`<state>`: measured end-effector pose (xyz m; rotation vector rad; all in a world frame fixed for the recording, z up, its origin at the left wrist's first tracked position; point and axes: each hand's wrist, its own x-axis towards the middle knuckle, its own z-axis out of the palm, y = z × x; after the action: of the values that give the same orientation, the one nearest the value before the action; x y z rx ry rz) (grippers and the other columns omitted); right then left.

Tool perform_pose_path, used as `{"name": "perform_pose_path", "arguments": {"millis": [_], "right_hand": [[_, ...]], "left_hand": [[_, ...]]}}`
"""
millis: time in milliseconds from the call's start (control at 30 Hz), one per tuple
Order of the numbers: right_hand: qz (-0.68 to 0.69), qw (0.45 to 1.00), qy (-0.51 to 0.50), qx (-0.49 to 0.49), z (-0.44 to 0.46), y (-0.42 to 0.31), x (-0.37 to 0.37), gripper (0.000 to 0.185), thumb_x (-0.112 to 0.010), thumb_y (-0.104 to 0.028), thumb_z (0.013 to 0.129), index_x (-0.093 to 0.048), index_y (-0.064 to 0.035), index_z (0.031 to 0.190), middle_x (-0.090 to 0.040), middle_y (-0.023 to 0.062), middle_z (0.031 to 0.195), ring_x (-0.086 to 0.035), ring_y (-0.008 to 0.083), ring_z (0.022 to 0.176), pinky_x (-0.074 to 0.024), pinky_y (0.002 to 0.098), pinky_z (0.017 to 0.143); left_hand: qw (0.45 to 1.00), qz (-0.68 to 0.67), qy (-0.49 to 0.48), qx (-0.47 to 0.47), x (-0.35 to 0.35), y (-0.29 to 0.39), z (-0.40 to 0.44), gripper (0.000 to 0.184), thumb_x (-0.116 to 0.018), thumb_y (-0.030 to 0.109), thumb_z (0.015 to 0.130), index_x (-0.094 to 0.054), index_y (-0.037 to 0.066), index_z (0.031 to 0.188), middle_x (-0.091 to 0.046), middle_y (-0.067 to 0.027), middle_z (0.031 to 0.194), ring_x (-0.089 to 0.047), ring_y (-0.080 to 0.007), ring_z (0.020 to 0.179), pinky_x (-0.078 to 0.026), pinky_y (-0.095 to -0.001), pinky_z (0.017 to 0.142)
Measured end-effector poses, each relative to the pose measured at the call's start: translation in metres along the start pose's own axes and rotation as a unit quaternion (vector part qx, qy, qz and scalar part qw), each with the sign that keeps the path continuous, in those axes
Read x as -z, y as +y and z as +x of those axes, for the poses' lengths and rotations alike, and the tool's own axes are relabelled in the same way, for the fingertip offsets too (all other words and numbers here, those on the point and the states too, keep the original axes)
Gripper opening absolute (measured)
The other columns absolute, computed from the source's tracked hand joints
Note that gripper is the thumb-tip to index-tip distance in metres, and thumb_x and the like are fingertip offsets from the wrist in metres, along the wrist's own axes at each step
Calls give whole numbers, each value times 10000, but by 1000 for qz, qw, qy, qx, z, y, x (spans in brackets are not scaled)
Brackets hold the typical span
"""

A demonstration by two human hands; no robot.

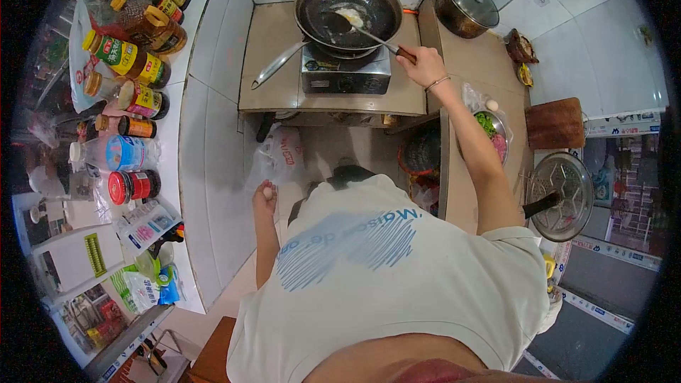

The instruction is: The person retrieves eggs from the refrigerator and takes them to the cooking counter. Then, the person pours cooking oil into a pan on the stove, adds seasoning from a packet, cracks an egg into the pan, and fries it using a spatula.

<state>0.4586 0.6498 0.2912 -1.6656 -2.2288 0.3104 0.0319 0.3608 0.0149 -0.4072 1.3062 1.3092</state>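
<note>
My right hand is closed around the handle of a spatula, whose blade is in a black wok. A white and yellowish bit of egg lies in the wok by the blade. The wok rests on a silver portable gas stove, its long handle pointing to the lower left. Low on the left, my left hand holds a small rounded thing that looks like an egg, beside a plastic bag.
Bottles and jars line the left ledge. At the right are a lidded pot, an egg, a plate with greens and meat, a cutting board and a glass lid.
</note>
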Motion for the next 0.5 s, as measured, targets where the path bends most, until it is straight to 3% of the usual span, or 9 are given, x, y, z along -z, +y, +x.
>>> {"name": "perform_pose_path", "arguments": {"millis": [267, 500], "right_hand": [[-18, 999, 42, 8, 6, 7, -3, 237, -574, -269, 792, -625, -124, 973, -621, 186, 792, -597, 371, 760, -488, 450, 685], [-24, 1000, -14, -13, 2, 6, -6, 259, -578, -274, 787, -632, -137, 1000, -618, 196, 779, -596, 375, 756, -486, 449, 690]], "left_hand": [[1000, -22, 11, -6, 3, -2, -1, 186, -533, 90, 834, -563, -6, 992, -561, -98, 888, -555, -220, 777, -483, -247, 611], [1000, -21, -1, 4, 11, -6, -4, 171, -557, 86, 823, -568, 1, 971, -564, -90, 885, -564, -214, 789, -484, -234, 608]]}}
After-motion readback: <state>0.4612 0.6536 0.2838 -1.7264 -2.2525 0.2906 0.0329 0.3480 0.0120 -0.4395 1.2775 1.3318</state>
